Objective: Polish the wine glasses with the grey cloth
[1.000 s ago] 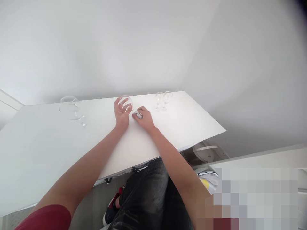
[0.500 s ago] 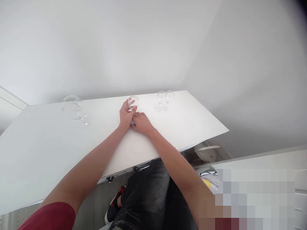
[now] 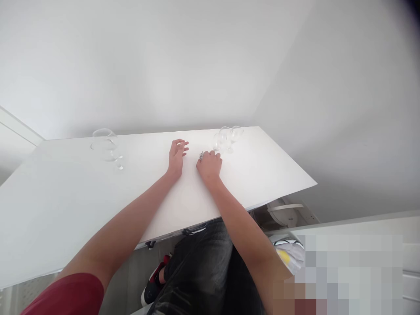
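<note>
My right hand point(image 3: 209, 165) rests low over the white tabletop with its fingers curled. It seems to hold the foot of a clear wine glass, whose faint bowl point(image 3: 217, 141) shows just beyond the knuckles. Something small and glinting point(image 3: 201, 155) shows beside the index finger; the grip itself is mostly hidden. Two more wine glasses point(image 3: 236, 132) stand upright close behind, overlapping that bowl. To the left, my left hand point(image 3: 177, 153) hovers with fingers apart and bent, holding nothing. Larger stemmed glasses point(image 3: 104, 143) are at the table's left rear.
The white table point(image 3: 183, 197) backs onto a pale wall point(image 3: 164, 65). Black handles or fittings point(image 3: 193, 229) show under its front edge. At lower right are a round white appliance point(image 3: 285, 215) and a patterned bag-like item point(image 3: 290, 256), near a blurred patch.
My left hand has let go of the wine glass and opened. My right hand has moved right, and the glass now appears beside the two smaller glasses.
</note>
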A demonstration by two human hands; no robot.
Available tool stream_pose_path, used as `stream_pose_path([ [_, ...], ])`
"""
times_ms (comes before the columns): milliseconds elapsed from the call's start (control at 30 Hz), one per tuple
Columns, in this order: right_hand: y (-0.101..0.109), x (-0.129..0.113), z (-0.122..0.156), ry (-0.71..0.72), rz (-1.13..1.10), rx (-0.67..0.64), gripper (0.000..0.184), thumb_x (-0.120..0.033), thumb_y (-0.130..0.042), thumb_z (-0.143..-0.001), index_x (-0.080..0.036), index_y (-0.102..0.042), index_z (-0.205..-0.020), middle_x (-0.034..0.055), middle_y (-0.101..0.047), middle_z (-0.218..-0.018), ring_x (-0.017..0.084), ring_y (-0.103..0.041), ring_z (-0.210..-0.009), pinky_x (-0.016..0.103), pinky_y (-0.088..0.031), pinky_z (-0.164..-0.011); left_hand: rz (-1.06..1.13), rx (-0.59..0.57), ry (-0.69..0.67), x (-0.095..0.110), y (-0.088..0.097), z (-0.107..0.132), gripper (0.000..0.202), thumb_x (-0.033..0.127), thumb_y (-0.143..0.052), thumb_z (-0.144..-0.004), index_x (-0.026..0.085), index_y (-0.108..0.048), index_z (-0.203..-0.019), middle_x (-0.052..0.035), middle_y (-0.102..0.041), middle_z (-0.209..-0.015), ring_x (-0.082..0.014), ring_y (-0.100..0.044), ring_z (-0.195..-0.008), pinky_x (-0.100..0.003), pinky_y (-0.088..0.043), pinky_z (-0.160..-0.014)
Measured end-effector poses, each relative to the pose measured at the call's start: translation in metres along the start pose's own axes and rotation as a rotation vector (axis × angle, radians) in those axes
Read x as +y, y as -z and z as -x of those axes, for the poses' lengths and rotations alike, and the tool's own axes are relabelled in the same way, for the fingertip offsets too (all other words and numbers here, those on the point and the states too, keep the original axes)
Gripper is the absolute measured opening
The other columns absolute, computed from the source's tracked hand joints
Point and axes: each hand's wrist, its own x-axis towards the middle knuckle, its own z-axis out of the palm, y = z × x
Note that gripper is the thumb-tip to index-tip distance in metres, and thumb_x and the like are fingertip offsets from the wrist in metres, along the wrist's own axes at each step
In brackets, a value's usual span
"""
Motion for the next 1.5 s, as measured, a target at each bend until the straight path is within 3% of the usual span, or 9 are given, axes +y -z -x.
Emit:
stream_pose_path([
  [133,0.003,0.0,-0.001,0.013,-0.027,0.005,0.023,-0.025,-0.053,-0.102,-0.015,-0.068,-0.116,0.019,-0.068,-0.119,0.032,-0.065,-0.108,0.043,-0.05,-0.091,-0.005,-0.009,0.012,0.0,0.0,0.001,0.025,0.053,-0.06,-0.1,0.03,-0.061,-0.108,-0.0058,-0.075,-0.128,-0.0226,-0.07,-0.11,-0.042,-0.051,-0.101],
  [300,-0.001,-0.005,-0.002,0.344,-0.081,-0.008,0.018,-0.022,-0.053,-0.102,-0.018,-0.068,-0.11,0.0141,-0.069,-0.117,0.031,-0.06,-0.118,0.041,-0.048,-0.097,-0.017,-0.02,0.024,0.002,-0.001,0.002,0.024,0.052,-0.06,-0.099,0.028,-0.061,-0.103,-0.0055,-0.077,-0.12,-0.0227,-0.07,-0.106,-0.042,-0.05,-0.099],
  [400,-0.004,-0.005,-0.004,0.404,-0.137,-0.023,0.021,-0.023,-0.05,-0.104,-0.019,-0.068,-0.113,0.0131,-0.069,-0.12,0.03,-0.058,-0.119,0.042,-0.047,-0.1,-0.022,-0.024,0.024,0.002,-0.001,0.002,0.023,0.05,-0.061,-0.098,0.028,-0.061,-0.1,-0.005,-0.077,-0.118,-0.022,-0.07,-0.103,-0.04,-0.051,-0.096],
  [700,0.005,0.004,-0.011,0.09,-0.092,-0.079,0.026,-0.027,-0.048,-0.103,-0.02,-0.066,-0.12,0.0166,-0.066,-0.128,0.034,-0.057,-0.125,0.053,-0.044,-0.109,-0.003,-0.016,0.03,0.004,-0.002,0.002,0.023,0.047,-0.064,-0.098,0.025,-0.064,-0.091,-0.0054,-0.077,-0.114,-0.0196,-0.068,-0.094,-0.036,-0.049,-0.089],
  [967,0.005,0.01,-0.013,-0.08,-0.058,-0.04,0.025,-0.027,-0.049,-0.101,-0.018,-0.069,-0.114,0.0202,-0.067,-0.123,0.037,-0.059,-0.121,0.058,-0.046,-0.101,-0.03,-0.031,0.023,0.001,-0.002,0.001,0.023,0.044,-0.062,-0.1,0.025,-0.066,-0.088,-0.0049,-0.077,-0.112,-0.019,-0.067,-0.091,-0.036,-0.048,-0.087],
  [1500,0.008,0.025,-0.025,-0.155,-0.132,-0.032,0.024,-0.028,-0.051,-0.1,-0.018,-0.07,-0.111,0.0177,-0.07,-0.118,0.037,-0.063,-0.119,0.06,-0.044,-0.108,-0.051,-0.043,0.021,-0.003,0.0,0.0,0.026,0.043,-0.062,-0.099,0.024,-0.069,-0.081,-0.0044,-0.075,-0.107,-0.0175,-0.064,-0.083,-0.035,-0.046,-0.082],
])
